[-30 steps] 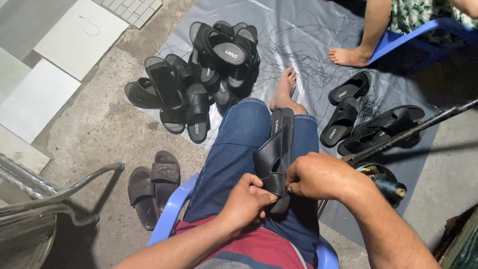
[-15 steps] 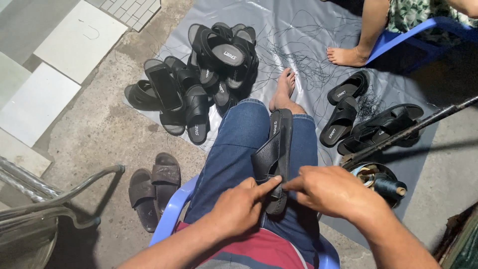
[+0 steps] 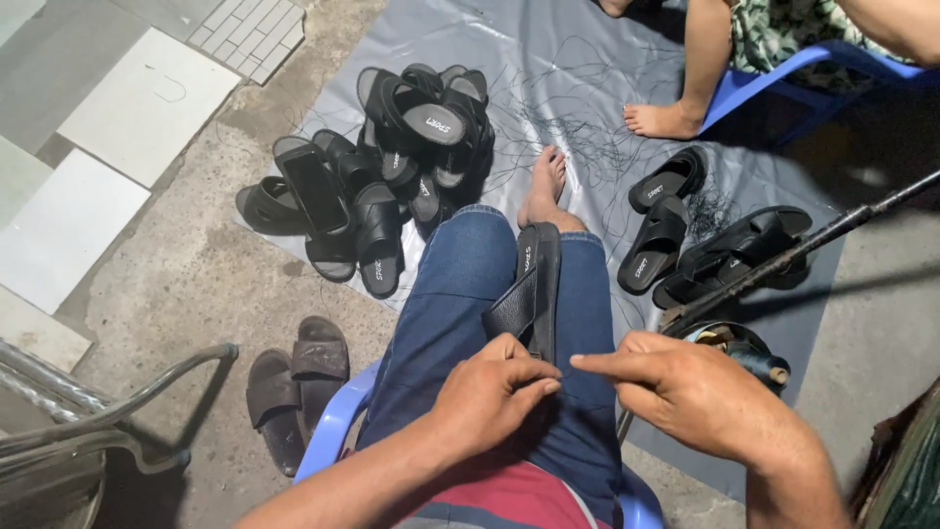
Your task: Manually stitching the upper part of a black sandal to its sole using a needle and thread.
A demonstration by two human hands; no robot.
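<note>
A black sandal (image 3: 534, 294) lies along the person's right thigh, toe toward the knee, its strap raised on the left side. The left hand (image 3: 490, 392) sits at the sandal's heel, its grip closed: thumb and forefinger pinched together at the heel edge. The right hand (image 3: 685, 392) is just beside it, forefinger and thumb stretched toward the left fingertips, pinched shut as if on a fine thread; whether a thread is there is too thin to tell. The two hands nearly touch.

The person sits on a blue chair (image 3: 328, 431) in jeans, one bare foot (image 3: 543, 191) out on a grey sheet (image 3: 548, 59) spread on the floor. Near the sheet's left edge is a pile of black sandals (image 3: 392, 167); toward its right edge lie more sandals (image 3: 685, 235). Loose black threads (image 3: 587, 137) are scattered mid-sheet. A brown pair (image 3: 294, 387) stands on bare concrete left of the chair. A thread spool (image 3: 749, 353) rests by the right wrist, under a dark rod (image 3: 803, 245). Another person's leg (image 3: 685, 88) rests at the sheet's far edge.
</note>
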